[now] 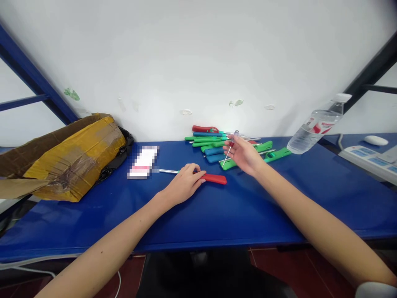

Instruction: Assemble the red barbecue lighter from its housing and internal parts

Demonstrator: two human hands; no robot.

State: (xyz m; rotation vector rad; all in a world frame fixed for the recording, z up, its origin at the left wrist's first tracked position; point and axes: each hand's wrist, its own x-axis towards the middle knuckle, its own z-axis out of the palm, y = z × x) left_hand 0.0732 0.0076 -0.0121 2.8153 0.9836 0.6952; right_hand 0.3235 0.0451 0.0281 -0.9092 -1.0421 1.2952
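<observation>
The red-handled tool (pixel 214 179) lies flat on the blue desk (pixel 248 207), its handle pointing to 3 o'clock and its thin metal shaft running to 9 o'clock. The left hand (pixel 185 182) rests on top of it where handle meets shaft, fingers curled down over it in a closed grip, pressing it to the desk rather than lifting it. The shaft's far tip ends just beside a small white and pink packet (pixel 143 162), which is blurred and cannot be read.

At 1 o'clock from the left hand, the right hand (pixel 243 155) is raised just above the desk. Its thumb and fingertips are pinched together on a small screwdriver (pixel 232 150) with a clear handle and a thin metal shaft, held tilted, handle up and tip slanting down to 7 o'clock.

Just behind the right hand, at 12 o'clock, a pile of tools with green, blue and red handles (pixel 217 142) lies against the white wall, some of them stacked across each other; a few green ones (pixel 276 154) spread out toward 3 o'clock.

Further to 3 o'clock a clear plastic water bottle (pixel 316 126) with a white cap and red label leans tilted at the back of the desk. Beyond it, at the right edge, lie a white power strip (pixel 369 159) and a white mouse (pixel 376 140).

Well apart at 9 o'clock, a cardboard box wrapped in yellow and brown tape (pixel 68 159) sits on the left end of the desk.
</observation>
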